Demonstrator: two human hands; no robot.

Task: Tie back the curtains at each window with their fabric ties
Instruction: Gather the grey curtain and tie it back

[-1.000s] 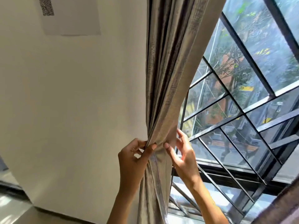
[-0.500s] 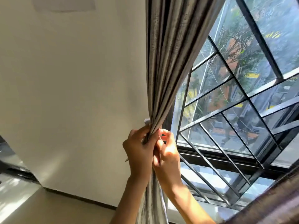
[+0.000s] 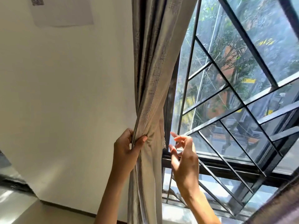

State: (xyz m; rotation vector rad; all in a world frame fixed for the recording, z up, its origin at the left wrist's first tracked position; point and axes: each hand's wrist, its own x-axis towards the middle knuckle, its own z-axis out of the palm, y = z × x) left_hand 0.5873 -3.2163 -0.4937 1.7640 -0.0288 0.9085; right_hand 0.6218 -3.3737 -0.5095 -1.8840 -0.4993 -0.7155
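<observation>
at the left edge of the window [image 3: 242, 97], in the head view: curtain [image 3: 150, 78] gathered into one bunch against the cream wall [image 3: 72, 94], hanging from above down past the sill. left hand [image 3: 125, 152] at the waist of the bunch, thumb across the front folds, fingers [image 3: 129, 135] curled round the back edge, clamped on the cloth. right hand [image 3: 184, 160] just beside the curtain on the window side, touching nothing, fingers [image 3: 179, 138] apart and loosely bent, palm toward the cloth. short flap of paler cloth [image 3: 161, 136] loose at the curtain's right edge near the gather; could be the fabric tie, cannot tell for sure. no tie wrapped round the bunch. black grille bars [image 3: 229, 88] across the glass, trees and street beyond. sheet of paper [image 3: 63, 12] stuck high on the wall. dark cloth [image 3: 278, 206] at the lower right corner, blurred.

half a second ago: both hands pressed together on the gather, right hand closed on the front folds. now only the left in charge, right hand off and opened. likely meaning: bunch formed and held, free hand out to find the tie and bring it round. tying itself not yet begun; risk of folds slipping from a one-handed hold.
</observation>
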